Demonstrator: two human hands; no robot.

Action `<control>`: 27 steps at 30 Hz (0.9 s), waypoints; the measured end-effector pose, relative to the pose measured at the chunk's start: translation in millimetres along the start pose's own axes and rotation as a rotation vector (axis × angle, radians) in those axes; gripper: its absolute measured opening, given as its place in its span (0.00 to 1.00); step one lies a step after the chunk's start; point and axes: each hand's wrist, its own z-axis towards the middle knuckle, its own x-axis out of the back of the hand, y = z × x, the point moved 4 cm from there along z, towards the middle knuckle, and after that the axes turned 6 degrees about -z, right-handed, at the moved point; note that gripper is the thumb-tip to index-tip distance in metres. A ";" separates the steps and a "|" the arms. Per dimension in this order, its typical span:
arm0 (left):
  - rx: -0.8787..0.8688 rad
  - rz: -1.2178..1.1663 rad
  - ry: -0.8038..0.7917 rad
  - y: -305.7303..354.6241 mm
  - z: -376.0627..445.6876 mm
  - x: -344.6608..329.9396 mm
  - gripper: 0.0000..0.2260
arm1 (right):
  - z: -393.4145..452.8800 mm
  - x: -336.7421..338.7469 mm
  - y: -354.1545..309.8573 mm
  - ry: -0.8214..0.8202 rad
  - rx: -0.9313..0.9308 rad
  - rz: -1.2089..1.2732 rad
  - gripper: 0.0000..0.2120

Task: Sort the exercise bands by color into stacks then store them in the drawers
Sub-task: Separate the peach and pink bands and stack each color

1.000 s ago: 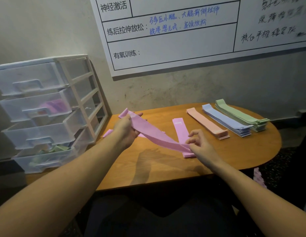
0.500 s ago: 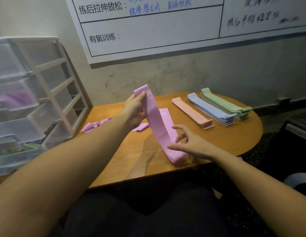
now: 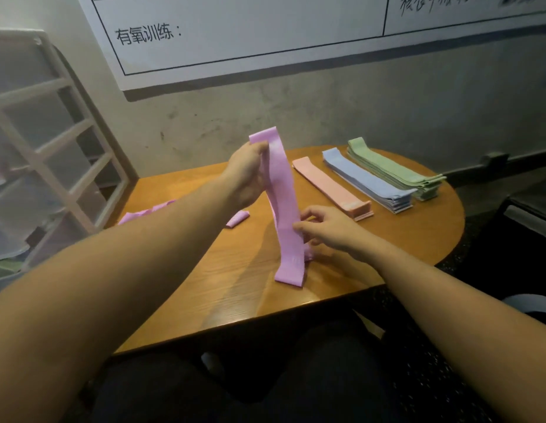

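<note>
Right now the sorting step is in hand, on the purple colour. The left hand (image 3: 250, 175) pinches the top end of a purple band (image 3: 284, 209) and holds it up, so its long axis stands nearly upright, leaning a little away at the top; the bottom fold rests on the bench (image 3: 418, 239) near the front edge. The right hand (image 3: 329, 230) has its fingers loosely spread and touches the band's lower half at the edge. Behind lie finished stacks: pink (image 3: 329, 186), blue (image 3: 366, 181), green (image 3: 394, 172), all running back to front. More purple bands (image 3: 149, 210) lie loose by the drawer unit (image 3: 52, 154). Next, I judge, the band must be laid flat, parallel to those stacks, to build the purple pile.
</note>
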 end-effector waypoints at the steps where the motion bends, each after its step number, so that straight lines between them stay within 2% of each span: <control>1: -0.001 -0.020 0.014 0.3 8.0 0.6 0.06 | 1.6 -0.2 2.4 -0.017 -0.032 0.054 0.06; 3: 0.013 -0.058 0.049 -1.9 24.6 2.5 0.07 | 4.0 -1.8 6.7 -0.053 -0.067 0.129 0.11; 6: 0.027 -0.033 0.074 -8.5 44.9 1.6 0.05 | 9.7 -2.9 11.5 -0.073 -0.066 0.107 0.13; 10: 0.024 0.056 0.109 -21.9 71.2 4.1 0.05 | 27.4 -2.1 24.3 0.033 -0.012 -0.017 0.17; 13: 0.094 0.110 0.119 -41.2 91.4 9.5 0.06 | 39.1 -1.1 36.4 0.074 0.042 -0.119 0.20; 17: 0.151 0.241 0.120 -64.2 108.2 16.2 0.09 | 45.5 1.7 44.4 0.148 0.211 -0.263 0.13; 20: 0.129 0.358 0.126 -72.9 118.6 18.9 0.12 | 48.5 1.2 47.2 0.182 0.431 -0.280 0.08; 22: 0.084 0.464 0.134 -77.4 127.3 22.7 0.18 | 49.7 -0.4 49.2 0.181 0.537 -0.299 0.08; 27: -0.023 0.657 0.110 -86.6 140.4 31.1 0.18 | 49.5 -2.2 49.9 0.078 0.601 -0.278 0.10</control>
